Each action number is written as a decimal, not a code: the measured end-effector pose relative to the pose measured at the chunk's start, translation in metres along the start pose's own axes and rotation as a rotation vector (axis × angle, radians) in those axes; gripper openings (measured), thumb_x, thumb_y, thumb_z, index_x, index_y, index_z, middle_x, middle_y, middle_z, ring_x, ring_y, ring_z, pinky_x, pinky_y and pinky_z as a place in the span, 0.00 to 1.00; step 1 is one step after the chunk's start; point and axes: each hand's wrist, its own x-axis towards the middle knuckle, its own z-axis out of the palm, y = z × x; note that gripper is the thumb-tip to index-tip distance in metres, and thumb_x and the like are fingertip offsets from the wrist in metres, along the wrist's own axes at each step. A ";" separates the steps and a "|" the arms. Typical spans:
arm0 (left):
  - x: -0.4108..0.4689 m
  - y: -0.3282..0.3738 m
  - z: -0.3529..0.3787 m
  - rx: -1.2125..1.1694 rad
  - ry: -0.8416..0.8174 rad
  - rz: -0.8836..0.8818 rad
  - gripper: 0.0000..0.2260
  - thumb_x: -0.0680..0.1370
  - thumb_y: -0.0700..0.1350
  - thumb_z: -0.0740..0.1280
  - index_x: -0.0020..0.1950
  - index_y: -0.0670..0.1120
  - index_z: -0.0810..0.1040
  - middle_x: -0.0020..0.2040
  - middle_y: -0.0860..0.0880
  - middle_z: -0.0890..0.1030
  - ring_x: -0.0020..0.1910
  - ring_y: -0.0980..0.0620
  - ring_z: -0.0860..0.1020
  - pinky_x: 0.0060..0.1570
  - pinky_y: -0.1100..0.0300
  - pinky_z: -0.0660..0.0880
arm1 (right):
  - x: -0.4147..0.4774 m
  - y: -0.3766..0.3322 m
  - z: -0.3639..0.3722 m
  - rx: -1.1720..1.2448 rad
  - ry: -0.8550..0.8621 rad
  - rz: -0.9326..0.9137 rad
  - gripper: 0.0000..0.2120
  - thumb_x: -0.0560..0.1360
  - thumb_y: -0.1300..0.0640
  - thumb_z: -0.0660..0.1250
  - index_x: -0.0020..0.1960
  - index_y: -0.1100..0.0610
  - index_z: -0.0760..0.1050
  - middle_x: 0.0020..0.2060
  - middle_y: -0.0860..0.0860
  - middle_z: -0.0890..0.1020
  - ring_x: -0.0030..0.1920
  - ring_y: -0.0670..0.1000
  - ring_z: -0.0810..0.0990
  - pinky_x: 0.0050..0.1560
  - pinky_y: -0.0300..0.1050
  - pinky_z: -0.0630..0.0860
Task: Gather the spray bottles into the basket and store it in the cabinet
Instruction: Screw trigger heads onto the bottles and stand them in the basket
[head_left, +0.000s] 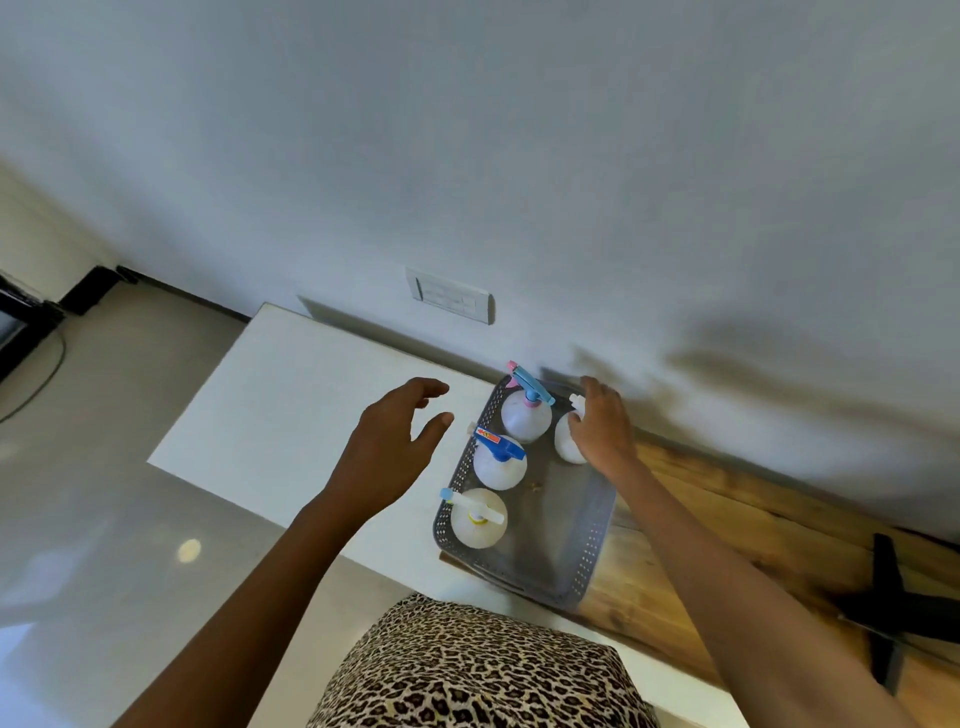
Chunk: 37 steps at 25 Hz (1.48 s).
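Note:
A grey perforated basket (558, 545) sits on the white table top (291, 410), partly over the wooden surface. Several white spray bottles stand in it: one with a pink-and-blue trigger (525, 413) at the far end, one with a dark blue trigger (500, 460), one with a white trigger and light blue nozzle (478, 517), and one with a white trigger (567, 439) at the far right. My right hand (602, 423) is wrapped around that last bottle inside the basket. My left hand (392, 441) hovers open just left of the basket, fingers spread.
A wall with a white switch plate (449, 295) rises right behind the table. The wooden surface (727, 525) extends to the right, with a black bracket-like object (888, 608) on it. Pale floor lies to the left. My leopard-print clothing (467, 670) fills the bottom.

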 end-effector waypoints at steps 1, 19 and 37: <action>-0.001 0.000 -0.002 -0.010 0.025 -0.006 0.13 0.76 0.46 0.64 0.61 0.49 0.73 0.60 0.50 0.78 0.59 0.53 0.75 0.59 0.57 0.71 | -0.003 -0.011 -0.002 0.035 0.027 -0.033 0.21 0.75 0.61 0.64 0.67 0.60 0.66 0.62 0.61 0.74 0.62 0.60 0.73 0.59 0.51 0.73; -0.260 -0.168 -0.152 -0.106 0.501 -0.366 0.13 0.77 0.46 0.64 0.61 0.48 0.73 0.61 0.49 0.77 0.61 0.53 0.72 0.54 0.64 0.66 | -0.223 -0.306 0.122 0.310 -0.135 -0.637 0.14 0.76 0.60 0.62 0.61 0.58 0.73 0.59 0.55 0.78 0.61 0.54 0.74 0.59 0.44 0.69; -0.502 -0.375 -0.253 -0.248 0.997 -0.964 0.11 0.77 0.45 0.64 0.59 0.48 0.75 0.58 0.46 0.78 0.47 0.56 0.73 0.47 0.63 0.66 | -0.438 -0.551 0.335 0.095 -0.712 -1.181 0.12 0.76 0.58 0.62 0.59 0.57 0.74 0.56 0.54 0.81 0.57 0.52 0.78 0.57 0.48 0.76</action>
